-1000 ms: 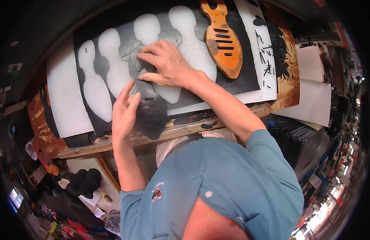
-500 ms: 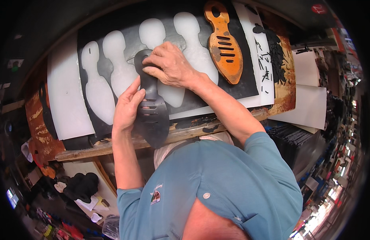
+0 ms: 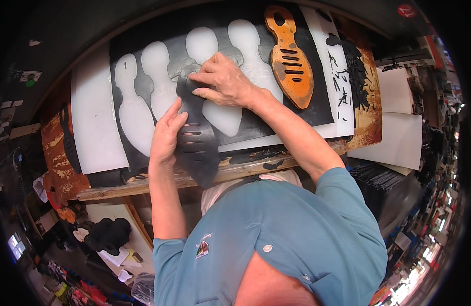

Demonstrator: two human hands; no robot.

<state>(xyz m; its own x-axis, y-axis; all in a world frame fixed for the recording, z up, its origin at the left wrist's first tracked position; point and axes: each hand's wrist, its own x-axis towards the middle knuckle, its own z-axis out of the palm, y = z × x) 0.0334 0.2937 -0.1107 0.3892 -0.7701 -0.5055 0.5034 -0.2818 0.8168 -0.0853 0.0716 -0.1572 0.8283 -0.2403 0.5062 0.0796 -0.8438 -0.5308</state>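
A thin black cut-out piece (image 3: 198,145), narrow-necked with a pointed wide end and several slots, hangs over the near edge of the bench. My left hand (image 3: 166,133) grips its left side, thumb on top and fingers partly behind; skin shows through the slots. At the narrow upper end, my right hand (image 3: 226,81) has its fingers curled and pressed onto the piece, with the thumb just below the bent index finger. Under and beyond it lies a black sheet (image 3: 317,97) with several matching cut-out gaps showing white. An orange cutting die (image 3: 295,92) with the same outline rests on the sheet's right.
White board (image 3: 95,127) lies beneath the sheet. Black scraps (image 3: 351,64) are heaped at the right, beside small slivers. A wooden rail (image 3: 133,187) edges the bench front. A dark stack (image 3: 380,183) stands at the lower right; a dark beam crosses the back.
The whole view has shifted slightly right. My right fingers have moved a little on the narrow end; both hands remain on the black piece.
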